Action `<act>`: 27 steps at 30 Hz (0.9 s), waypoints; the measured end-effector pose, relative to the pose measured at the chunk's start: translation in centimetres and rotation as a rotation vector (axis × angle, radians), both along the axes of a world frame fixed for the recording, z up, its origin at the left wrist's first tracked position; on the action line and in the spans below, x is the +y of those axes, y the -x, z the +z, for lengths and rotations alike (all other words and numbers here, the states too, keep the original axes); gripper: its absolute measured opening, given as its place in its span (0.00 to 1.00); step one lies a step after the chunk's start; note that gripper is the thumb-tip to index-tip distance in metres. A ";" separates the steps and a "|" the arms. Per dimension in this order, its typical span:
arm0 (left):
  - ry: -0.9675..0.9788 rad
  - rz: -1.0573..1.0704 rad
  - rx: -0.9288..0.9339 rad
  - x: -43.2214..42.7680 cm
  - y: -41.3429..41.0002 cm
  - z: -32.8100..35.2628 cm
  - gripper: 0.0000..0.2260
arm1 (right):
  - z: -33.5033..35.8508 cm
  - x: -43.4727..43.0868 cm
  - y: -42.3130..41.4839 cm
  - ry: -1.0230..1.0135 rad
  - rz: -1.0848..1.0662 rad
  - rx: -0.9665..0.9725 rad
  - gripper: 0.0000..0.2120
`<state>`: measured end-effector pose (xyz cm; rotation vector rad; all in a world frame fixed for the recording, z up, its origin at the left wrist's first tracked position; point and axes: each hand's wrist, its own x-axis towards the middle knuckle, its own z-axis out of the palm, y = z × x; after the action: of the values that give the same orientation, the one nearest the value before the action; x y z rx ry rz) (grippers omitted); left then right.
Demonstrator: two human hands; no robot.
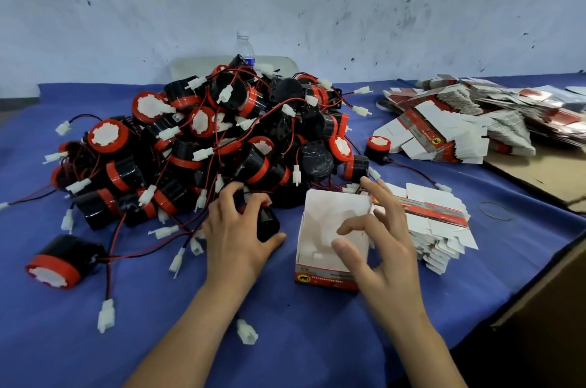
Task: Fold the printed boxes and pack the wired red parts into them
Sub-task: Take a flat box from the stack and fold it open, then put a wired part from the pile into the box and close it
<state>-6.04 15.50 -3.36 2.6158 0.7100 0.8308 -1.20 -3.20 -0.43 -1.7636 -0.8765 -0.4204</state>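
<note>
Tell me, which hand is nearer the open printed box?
Right. The right hand hangs over the right wall of the printed box, fingers spread above its opening. The left hand is to the box's left, gripping a wired part at the edge of the pile.

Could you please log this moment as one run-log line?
left grip holds black part | right grip, fingers spread, at box | box upright, open-topped

Lit softly and evenly, cool in tone; shadows are kept faint; 5 o'clock corner is darkened; edges are bowed, detail smeared.
</note>
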 end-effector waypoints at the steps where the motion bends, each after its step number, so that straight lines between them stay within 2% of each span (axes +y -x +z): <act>1: -0.025 0.011 -0.020 -0.2 0.0 0.0 0.24 | 0.1 0.0 0.0 -0.026 -0.006 0.001 0.15; 3: -0.111 0.031 -0.038 -0.6 -0.1 0.0 0.24 | 0.3 0.0 -0.1 -0.066 -0.045 -0.006 0.13; 5: -0.167 0.021 0.022 -0.7 0.0 0.1 0.25 | 0.5 0.0 -0.1 -0.108 -0.086 -0.024 0.11; 7: -0.122 0.021 0.069 -0.5 0.0 0.3 0.29 | 0.6 0.0 -0.2 -0.135 -0.116 -0.061 0.10; 8: -0.084 0.012 0.025 -0.4 0.1 0.5 0.30 | 0.6 0.0 -0.2 -0.149 -0.137 -0.087 0.11; 11: 0.084 -0.042 -0.383 -0.5 0.7 1.7 0.23 | 0.7 -0.3 0.2 -0.255 -0.246 -0.153 0.16; 13: 0.244 -0.096 -0.659 -0.5 1.1 2.5 0.21 | 1.1 -0.5 1.1 -0.327 -0.251 -0.121 0.20; 15: 0.291 -0.215 -0.896 -0.5 1.4 3.1 0.22 | 2.1 0.1 2.3 -0.312 -0.085 0.016 0.19; 16: 0.273 -0.277 -0.976 -0.6 1.5 3.3 0.20 | 2.6 0.6 3.1 -0.283 0.065 0.135 0.18; 18: 0.265 -0.362 -1.066 -0.7 1.5 3.6 0.14 | 3.2 1.9 4.7 -0.198 0.433 0.438 0.16; 20: 0.395 -0.345 -1.128 -0.7 1.6 3.7 0.08 | 2.8 3.0 5.5 -0.089 0.628 0.621 0.23; 23: 0.780 -0.358 -1.280 -0.5 1.9 4.2 0.10 | 2.0 4.2 5.9 -0.045 0.654 0.645 0.25; 25: 0.831 -0.438 -1.327 -0.4 2.1 4.6 0.11 | 2.2 4.8 5.4 -0.077 0.691 0.696 0.25; 27: 0.835 -0.502 -1.344 -0.4 2.3 4.8 0.13 | 2.2 5.1 4.7 -0.152 0.719 0.669 0.31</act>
<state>-8.32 15.11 1.44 1.0000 -0.0458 1.3934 -5.91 1.88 1.79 -1.2048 -0.8777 0.5338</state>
